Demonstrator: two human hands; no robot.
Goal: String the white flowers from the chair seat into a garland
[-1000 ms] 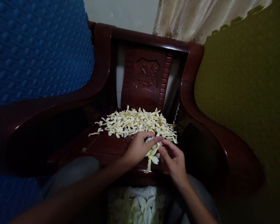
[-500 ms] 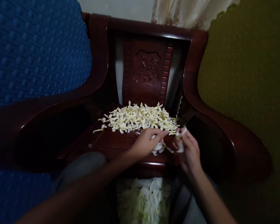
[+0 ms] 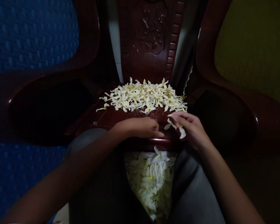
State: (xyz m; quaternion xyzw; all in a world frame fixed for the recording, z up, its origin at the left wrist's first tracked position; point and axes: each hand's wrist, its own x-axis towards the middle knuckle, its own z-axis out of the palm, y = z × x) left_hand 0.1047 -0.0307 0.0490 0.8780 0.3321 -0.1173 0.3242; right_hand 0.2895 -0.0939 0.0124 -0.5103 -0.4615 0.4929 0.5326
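Observation:
My right hand (image 3: 189, 127) is closed, with white flowers (image 3: 182, 133) pinched in its fingers, petals sticking out below and to the left. My left hand (image 3: 144, 127) hovers by the front edge of the seat, its fingers curled inward; whatever they may hold is hidden. Beyond both hands, a wide heap of cream-white flowers (image 3: 140, 95) with yellowish centres lies on the dark red wooden seat (image 3: 114, 116). Below the seat edge, between my knees, a container, apparently a clear bag, holds many white flowers (image 3: 151, 177).
The carved backrest (image 3: 151, 31) rises behind the heap. Curved wooden armrests flank the seat, the left one (image 3: 88, 40) and the right one (image 3: 207, 49). Blue bumpy matting (image 3: 32, 37) stands at left, olive-green matting (image 3: 254, 46) at right. My knees (image 3: 193, 177) are close to the seat front.
The view has tilted downward. White flowers that lay by my left hand at the seat front are gone from there, and more flowers show on top below. My right hand still holds flowers.

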